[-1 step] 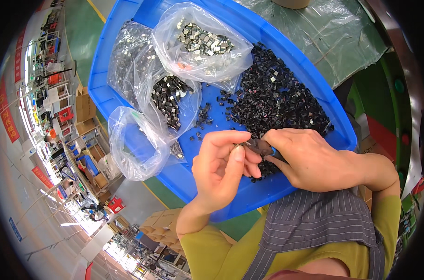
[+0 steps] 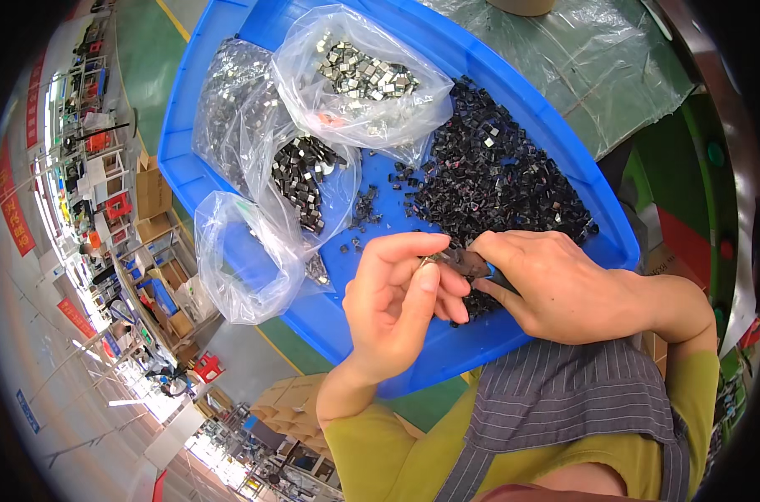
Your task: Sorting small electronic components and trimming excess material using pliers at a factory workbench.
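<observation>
My right hand (image 2: 556,289) is closed round a pair of pliers (image 2: 468,263) with dark jaws and a bit of blue at the handle. The jaws point left, to the fingertips of my left hand (image 2: 397,305). Thumb and forefinger of that hand pinch a small metallic piece (image 2: 428,260), mostly hidden by the fingers and too small to name. Both hands are above the near part of a large blue tray (image 2: 313,330). A heap of small black parts (image 2: 501,167), with a few silvery ones among them, lies in the tray beyond my hands.
Inside the tray, a clear plastic bag (image 2: 434,92) holds silvery square pieces (image 2: 367,71). Other clear bags (image 2: 246,289) lie at the left, some with dark and silvery pieces (image 2: 300,184). Plastic sheeting (image 2: 581,75) covers the surface beyond, where a brown roll (image 2: 522,7) stands.
</observation>
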